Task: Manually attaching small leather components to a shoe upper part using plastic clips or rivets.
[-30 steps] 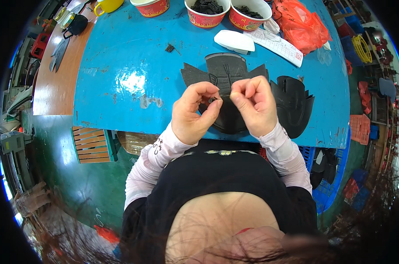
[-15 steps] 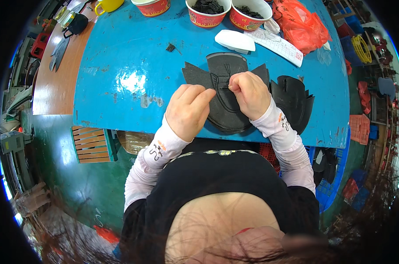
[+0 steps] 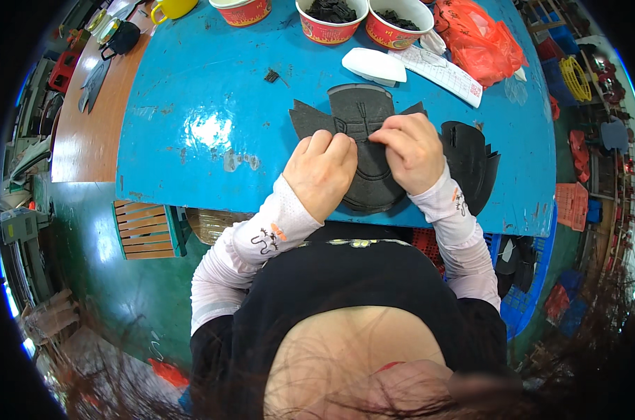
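A stack of black shoe-upper pieces (image 3: 373, 183) lies at the near edge of the blue table, its wide flaps pointing away from me. Stitched lines and a narrow strap cross the top piece. My left hand (image 3: 321, 173) is closed over its left side, fingertips curled down by the strap; what they pinch is hidden. Over the right side, my right hand (image 3: 411, 152) has thumb and forefinger pinched together just above the strap, on something too small to make out. Further black upper pieces (image 3: 464, 164) lie just right of that hand.
Red-and-white paper tubs (image 3: 331, 31) stand along the far edge, two holding small black parts. Nearer are a white curved piece (image 3: 373, 66), a printed paper strip (image 3: 443, 73) and a red plastic bag (image 3: 475, 42). A small black part (image 3: 271, 75) lies left of them.
My left hand has moved right and slightly forward onto the top piece, closing the gap to the right hand. My right hand has shifted slightly right, its fingers stretching toward the strap.
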Demonstrator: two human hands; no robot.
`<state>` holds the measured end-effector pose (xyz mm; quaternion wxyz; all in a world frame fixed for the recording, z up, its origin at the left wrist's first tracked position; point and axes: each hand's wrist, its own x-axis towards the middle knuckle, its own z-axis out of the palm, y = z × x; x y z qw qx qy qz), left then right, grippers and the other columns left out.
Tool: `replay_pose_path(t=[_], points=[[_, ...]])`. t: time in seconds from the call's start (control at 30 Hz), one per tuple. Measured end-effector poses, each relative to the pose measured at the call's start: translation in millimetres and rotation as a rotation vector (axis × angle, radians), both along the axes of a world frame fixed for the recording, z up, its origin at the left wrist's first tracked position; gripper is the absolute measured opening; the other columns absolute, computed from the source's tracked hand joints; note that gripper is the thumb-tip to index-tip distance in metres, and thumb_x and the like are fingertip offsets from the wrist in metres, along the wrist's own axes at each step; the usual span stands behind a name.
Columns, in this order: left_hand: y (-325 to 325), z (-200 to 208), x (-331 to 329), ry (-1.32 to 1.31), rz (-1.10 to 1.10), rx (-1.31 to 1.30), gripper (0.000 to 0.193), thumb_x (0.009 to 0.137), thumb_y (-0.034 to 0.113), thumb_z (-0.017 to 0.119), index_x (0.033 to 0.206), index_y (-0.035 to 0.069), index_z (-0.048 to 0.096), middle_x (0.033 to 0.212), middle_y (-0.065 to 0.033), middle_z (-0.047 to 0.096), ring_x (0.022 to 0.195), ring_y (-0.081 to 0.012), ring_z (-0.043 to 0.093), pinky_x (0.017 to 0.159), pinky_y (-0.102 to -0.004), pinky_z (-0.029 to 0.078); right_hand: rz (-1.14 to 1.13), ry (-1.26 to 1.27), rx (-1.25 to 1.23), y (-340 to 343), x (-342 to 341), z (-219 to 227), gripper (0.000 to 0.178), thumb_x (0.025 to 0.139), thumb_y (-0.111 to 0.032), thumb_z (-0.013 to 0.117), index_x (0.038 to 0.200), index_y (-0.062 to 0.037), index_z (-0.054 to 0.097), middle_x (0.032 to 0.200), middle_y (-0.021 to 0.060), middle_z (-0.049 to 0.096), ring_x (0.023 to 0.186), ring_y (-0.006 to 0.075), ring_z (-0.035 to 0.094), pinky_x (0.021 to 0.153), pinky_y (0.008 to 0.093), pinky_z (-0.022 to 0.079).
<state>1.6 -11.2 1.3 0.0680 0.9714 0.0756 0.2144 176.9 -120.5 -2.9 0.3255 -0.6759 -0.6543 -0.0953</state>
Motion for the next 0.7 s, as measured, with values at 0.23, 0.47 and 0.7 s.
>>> replay_pose_path(t=[0.23,0.47,0.7], points=[[0,-1,0,0.014,0.006,0.008,0.035,0.073,0.006,0.063,0.107,-0.002,0.064,0.089,-0.0057,0.052,0.084,-0.0205,0.054,0.070,-0.0323,0.047,-0.011,-0.160,-0.057,-3,-18,4,0.024,0.067,0.004,0.066,0.088,-0.0086,0.070,0.087,0.0014,0.062,0.083,0.0230,0.058,0.068,0.0350,0.044],[5,-12,-7,-0.243,0.013,-0.191,0.030,0.075,-0.005,0.065,0.104,-0.001,0.064,0.095,-0.0096,0.061,0.085,-0.0237,0.061,0.073,-0.0319,0.050,-0.045,0.062,0.116,-13,-14,-2,0.026,0.069,0.007,0.066,0.091,-0.0078,0.069,0.091,0.0038,0.063,0.081,0.0230,0.058,0.072,0.0353,0.045],[-2,-25,-27,-0.564,-0.168,-1.760,0.019,0.090,-0.001,0.066,0.108,-0.002,0.061,0.100,-0.0086,0.067,0.088,-0.0125,0.063,0.076,-0.0265,0.055,0.131,0.610,0.051,-16,-52,27,0.025,0.080,0.003,0.069,0.103,-0.0051,0.066,0.100,0.0112,0.066,0.084,0.0224,0.065,0.068,0.0306,0.051]])
